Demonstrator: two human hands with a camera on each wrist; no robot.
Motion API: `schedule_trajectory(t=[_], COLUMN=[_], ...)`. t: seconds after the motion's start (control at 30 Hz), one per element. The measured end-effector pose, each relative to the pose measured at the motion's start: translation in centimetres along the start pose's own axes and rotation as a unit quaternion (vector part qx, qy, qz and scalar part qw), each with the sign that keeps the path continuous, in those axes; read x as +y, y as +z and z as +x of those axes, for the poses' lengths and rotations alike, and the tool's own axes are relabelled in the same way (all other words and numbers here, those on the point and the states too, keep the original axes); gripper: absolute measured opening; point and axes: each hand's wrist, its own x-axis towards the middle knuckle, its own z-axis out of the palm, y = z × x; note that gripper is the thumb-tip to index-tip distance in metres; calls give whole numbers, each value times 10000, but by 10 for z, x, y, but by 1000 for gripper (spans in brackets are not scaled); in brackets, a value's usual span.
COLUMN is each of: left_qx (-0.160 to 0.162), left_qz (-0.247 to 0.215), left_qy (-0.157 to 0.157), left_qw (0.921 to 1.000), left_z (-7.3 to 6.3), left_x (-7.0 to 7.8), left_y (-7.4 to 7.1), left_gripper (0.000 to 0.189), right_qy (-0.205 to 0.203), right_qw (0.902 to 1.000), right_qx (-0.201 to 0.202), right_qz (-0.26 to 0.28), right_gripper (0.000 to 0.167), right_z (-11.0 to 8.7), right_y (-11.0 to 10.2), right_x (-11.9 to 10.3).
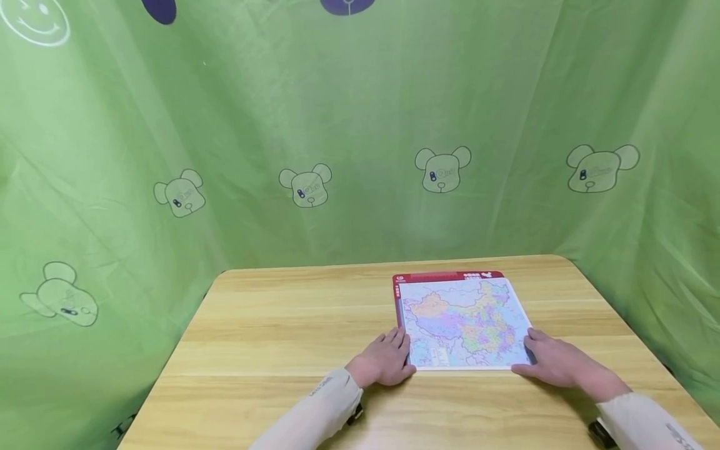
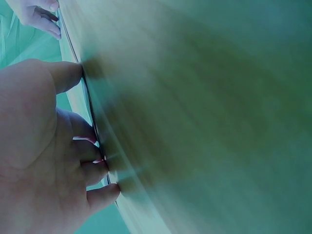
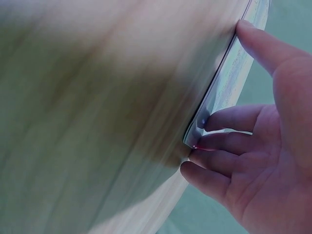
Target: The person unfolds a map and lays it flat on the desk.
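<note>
A flat map board (image 1: 467, 325) with a colourful map and a red border along its top and left sides lies on the wooden table. Beside its left edge rests my left hand (image 1: 382, 361), thumb by the near corner and fingers extended along the side. My right hand (image 1: 557, 362) touches the opposite edge, with its thumb near the front right corner. In the left wrist view, the left fingertips (image 2: 112, 191) meet the tabletop at the board's thin edge. The right wrist view has the right hand (image 3: 273, 146) spread along the board's side (image 3: 222, 87).
The light wooden table (image 1: 270, 337) extends to the left of the board and in front of it. A green curtain (image 1: 360, 125) with printed bear heads hangs behind and on both sides. Dark bands (image 1: 355, 414) show under the sleeves.
</note>
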Motion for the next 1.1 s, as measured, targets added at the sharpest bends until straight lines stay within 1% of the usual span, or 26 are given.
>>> schedule_trajectory(t=[0.13,0.4,0.67,0.83,1.1], left_qx=[-5,-5,-30,-37,-55], left_qz=[3,-12,-62,-65,-46], left_qy=[3,-24,-16,25,31], left_qw=[10000,10000,10000,10000,10000], left_z=[0,0,-4,-6,-6], left_x=[0,-2,-3,-3,-2], left_y=[1,1,2,-1,-1], left_gripper=[70,70,70,70,70], right_qy=[9,-70,-94,-112,-89], right_qw=[10000,9999,9999,9998,9999], right_qx=[0,132,110,149,102], right_qz=[-6,-8,16,-24,-27], right_gripper=[96,95,94,93,93], right_z=[0,0,0,-1,-1], right_y=[1,2,3,2,1], right_x=[0,-1,-5,-5,-5])
